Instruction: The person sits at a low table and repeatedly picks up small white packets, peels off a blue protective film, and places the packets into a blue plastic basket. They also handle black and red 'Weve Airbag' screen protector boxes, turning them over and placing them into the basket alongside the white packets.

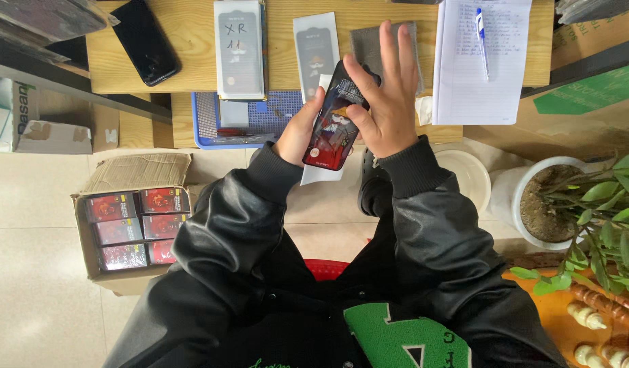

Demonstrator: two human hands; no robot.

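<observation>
- Far left, on floor: cardboard box [96,262] w/ red-and-black packs stacked flat inside; untouched, well apart from both hands.
- Table back-left: black phone [145,41] lying face up, nobody near it.
- Next over: grey sleeve [239,48] w/ handwriting, then a blue tray [205,119] under its near end.
- Left hand [299,133] – fingers clenched round the lower left edge of the phone-shaped pack [335,116], thumb up along its side; holds it above table edge, just in front of the tray.
- Pack: dark, glossy, cartoon print. Long axis runs near-upright in view, tilted: top end points away & slightly right, bottom end toward the person's lap. Printed face up to camera.
- Right hand [386,95] – fingers released & splayed, palm/thumb pressing on pack's right edge; not a closed grip.
- Step, as judged: pack being held & worked open or smoothed by right hand. Next move prob. needs left hand to keep pack steady while right fingers get a pinch on an edge.
- Right of hands: grey cloth [369,44], paper pad [481,61] w/ blue pen [482,37].
- Far right: white plant pot [515,197], green leaves.
</observation>
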